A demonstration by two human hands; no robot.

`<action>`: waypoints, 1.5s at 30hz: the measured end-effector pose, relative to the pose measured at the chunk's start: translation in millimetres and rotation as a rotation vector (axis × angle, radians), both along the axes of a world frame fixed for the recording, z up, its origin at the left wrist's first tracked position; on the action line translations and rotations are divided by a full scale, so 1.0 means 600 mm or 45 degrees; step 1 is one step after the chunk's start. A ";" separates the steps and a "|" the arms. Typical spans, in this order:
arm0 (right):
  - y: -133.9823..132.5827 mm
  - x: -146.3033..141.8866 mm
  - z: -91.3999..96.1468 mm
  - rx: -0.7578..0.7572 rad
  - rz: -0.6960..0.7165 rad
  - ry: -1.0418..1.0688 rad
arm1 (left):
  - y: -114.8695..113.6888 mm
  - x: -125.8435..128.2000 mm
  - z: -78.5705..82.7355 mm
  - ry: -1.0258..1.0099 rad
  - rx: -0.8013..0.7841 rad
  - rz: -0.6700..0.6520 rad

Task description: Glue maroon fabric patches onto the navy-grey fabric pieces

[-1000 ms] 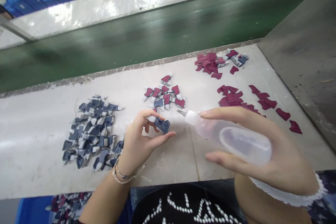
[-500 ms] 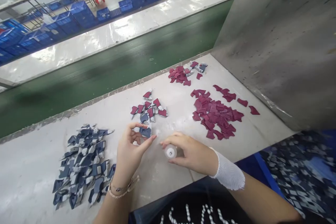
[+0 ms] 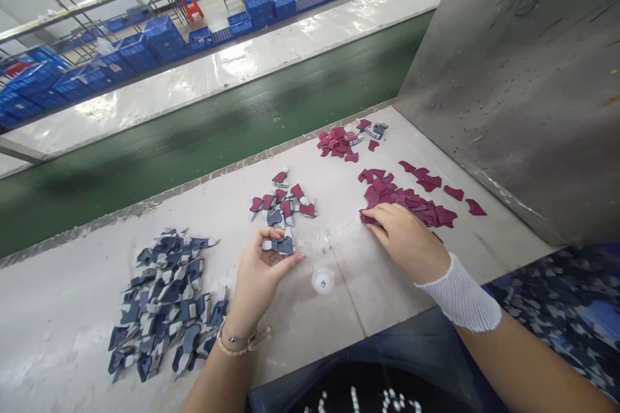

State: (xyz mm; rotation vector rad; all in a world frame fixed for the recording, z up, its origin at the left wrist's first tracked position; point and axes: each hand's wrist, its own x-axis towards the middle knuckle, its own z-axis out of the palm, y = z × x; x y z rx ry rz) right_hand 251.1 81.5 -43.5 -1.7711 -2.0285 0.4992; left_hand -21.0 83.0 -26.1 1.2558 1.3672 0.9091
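Observation:
My left hand (image 3: 261, 271) holds a blue-grey and light-grey plastic part (image 3: 281, 245) between its fingers, the recessed face turned up. My right hand (image 3: 407, 235) is over the left edge of a pile of maroon flat pieces (image 3: 387, 191), fingertips closed on one maroon piece (image 3: 367, 217). On the table between the hands stands a small translucent bottle (image 3: 323, 281) with a pointed tip, seen from above and touched by neither hand. Beyond my left hand lie several grey parts with maroon pieces on them (image 3: 287, 208).
A heap of blue-grey parts (image 3: 167, 303) covers the table's left. A smaller maroon pile (image 3: 336, 142) lies farther back. A metal panel (image 3: 513, 97) rises at the right, above a container of grey parts (image 3: 571, 316). A green belt (image 3: 217, 132) runs beyond the table.
My right hand has let go of the bottle, leaving it standing on the table, and moved right to the maroon pile. My left hand still holds the grey part. The view has shifted slightly.

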 end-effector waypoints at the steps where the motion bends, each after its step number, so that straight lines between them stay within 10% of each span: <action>1: 0.003 0.001 0.000 -0.002 0.011 0.000 | 0.001 0.000 0.000 -0.034 -0.016 -0.006; 7: 0.012 0.008 0.049 -0.030 0.011 0.088 | -0.003 0.005 -0.001 -0.077 0.017 0.014; 14: 0.029 -0.097 0.127 -0.570 0.293 1.055 | -0.006 0.011 -0.016 0.024 0.416 0.130; 20: 0.058 -0.140 0.099 -0.827 0.288 1.243 | -0.008 0.006 -0.024 0.109 0.558 0.206; 45: 0.070 -0.124 0.075 -0.901 0.356 1.244 | -0.012 0.000 -0.013 0.054 0.736 0.002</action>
